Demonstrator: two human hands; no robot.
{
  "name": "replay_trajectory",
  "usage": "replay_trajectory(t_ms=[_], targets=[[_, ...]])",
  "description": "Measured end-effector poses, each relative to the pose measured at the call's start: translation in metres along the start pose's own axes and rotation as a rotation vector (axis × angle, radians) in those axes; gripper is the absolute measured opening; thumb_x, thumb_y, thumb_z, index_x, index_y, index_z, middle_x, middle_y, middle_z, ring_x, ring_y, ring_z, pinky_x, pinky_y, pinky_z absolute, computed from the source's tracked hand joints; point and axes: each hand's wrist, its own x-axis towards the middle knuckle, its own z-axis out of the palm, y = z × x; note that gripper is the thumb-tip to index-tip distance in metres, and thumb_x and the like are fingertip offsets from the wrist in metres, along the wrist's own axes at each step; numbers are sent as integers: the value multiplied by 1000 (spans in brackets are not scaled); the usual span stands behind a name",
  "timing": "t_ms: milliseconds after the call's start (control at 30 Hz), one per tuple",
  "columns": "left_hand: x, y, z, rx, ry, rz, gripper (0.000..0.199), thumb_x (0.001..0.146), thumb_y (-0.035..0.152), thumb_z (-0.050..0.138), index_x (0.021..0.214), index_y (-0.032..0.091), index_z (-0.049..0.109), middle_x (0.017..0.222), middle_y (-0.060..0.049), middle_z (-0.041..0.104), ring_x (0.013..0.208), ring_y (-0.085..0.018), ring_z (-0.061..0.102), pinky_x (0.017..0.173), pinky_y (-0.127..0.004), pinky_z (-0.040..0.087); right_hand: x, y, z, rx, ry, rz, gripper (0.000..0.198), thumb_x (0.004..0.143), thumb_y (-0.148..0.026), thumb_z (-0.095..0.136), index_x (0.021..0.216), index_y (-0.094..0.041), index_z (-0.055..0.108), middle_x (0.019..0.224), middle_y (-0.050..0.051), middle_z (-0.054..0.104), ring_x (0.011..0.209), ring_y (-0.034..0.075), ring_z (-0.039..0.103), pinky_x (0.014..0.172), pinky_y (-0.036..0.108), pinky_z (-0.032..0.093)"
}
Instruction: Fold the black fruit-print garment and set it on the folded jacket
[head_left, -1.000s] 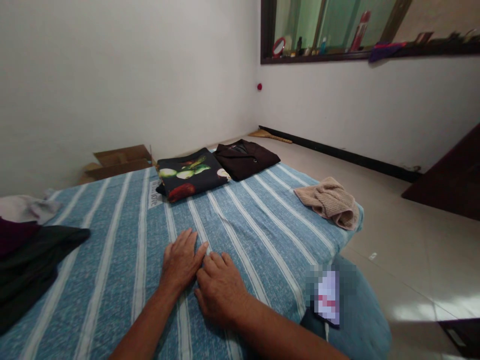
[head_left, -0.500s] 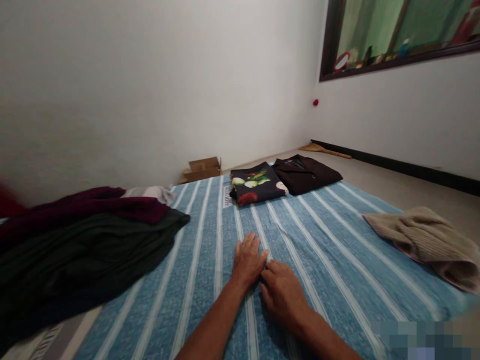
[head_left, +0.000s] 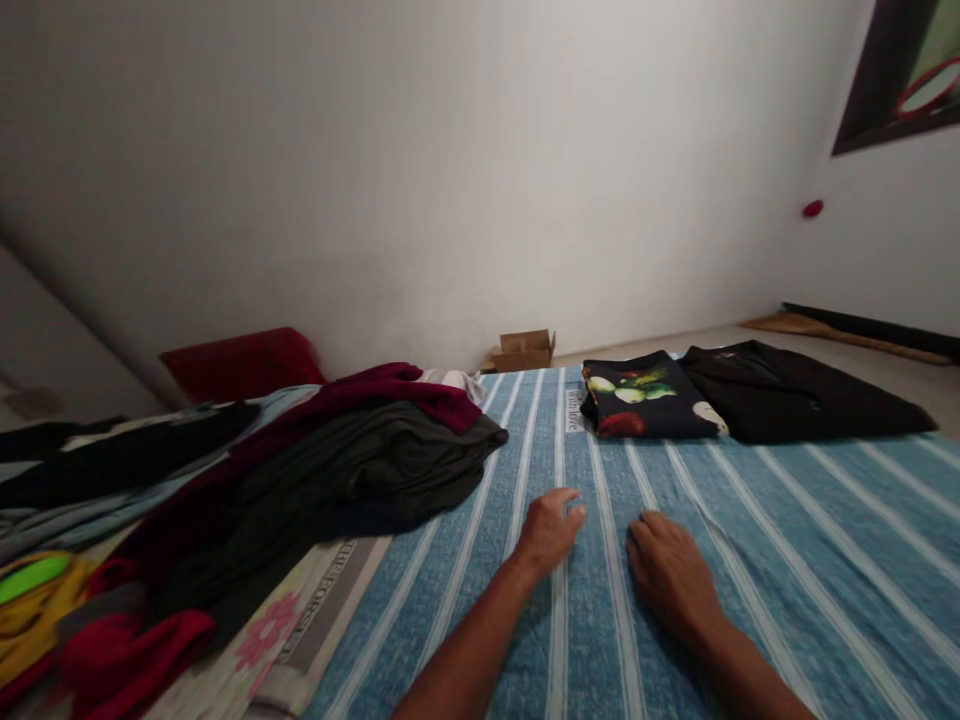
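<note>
My left hand (head_left: 551, 532) is just over the blue-and-white striped sheet (head_left: 536, 620), thumb and fingers apart, holding nothing. To its right, my right hand (head_left: 671, 572) rests on the sheet with its fingers curled in and together; no object shows in it. The hands do not touch each other. Beyond them lie a folded black garment with a fruit print (head_left: 645, 395) and, touching it, a folded dark brown garment (head_left: 799, 390). Left of my left hand is a loose heap with a dark green garment (head_left: 375, 470) and a maroon one (head_left: 375, 392).
More clothes lie at the left, among them a red piece (head_left: 131, 660) and a yellow one (head_left: 45, 610). Behind the bed edge are an open cardboard box (head_left: 525, 350) and a red object (head_left: 244, 362) by the wall. A long brown object (head_left: 832, 332) lies along the right wall.
My view has turned left, bringing more of the clothes heap into sight and losing the beige ribbed cloth at the right. My hands, close together before, have moved apart.
</note>
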Motion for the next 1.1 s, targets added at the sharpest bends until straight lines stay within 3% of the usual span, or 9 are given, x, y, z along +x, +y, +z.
replay_trajectory(t_ms=[300,500,733,933,1100], targets=[[1,-69,-110,117,381,-218,28,76,22,51,98,12,67,98,-9,70,92,-20,65,85,-31,50,-8,14,17,-20,83,-72,25,87,-26,40,85,-18,63,101,12,61,95,25,56,84,38,41],[-14,-98,-158,255,578,-295,31,80,22,50,107,14,62,103,-11,68,98,-20,64,88,-33,49,-11,18,19,-21,89,-87,29,86,-30,39,87,-18,65,102,12,64,95,26,58,85,39,44],[-20,-110,-180,451,709,-272,36,79,19,49,115,13,55,116,-14,61,109,-24,57,95,-38,44,-11,29,29,-62,54,-83,37,85,-35,39,98,-15,67,110,13,63,101,26,58,92,40,43],[-15,-108,-187,591,728,-235,44,78,15,49,122,10,48,131,-18,48,123,-28,42,103,-43,36,-12,33,31,-94,42,-86,42,86,-38,37,101,-14,67,111,13,64,102,26,59,93,42,44],[-12,-113,-192,664,714,-242,47,76,13,51,122,12,45,132,-17,46,124,-30,40,102,-45,35,-12,36,32,-79,52,-103,45,84,-39,36,100,-13,68,110,15,64,101,27,60,92,43,46]])
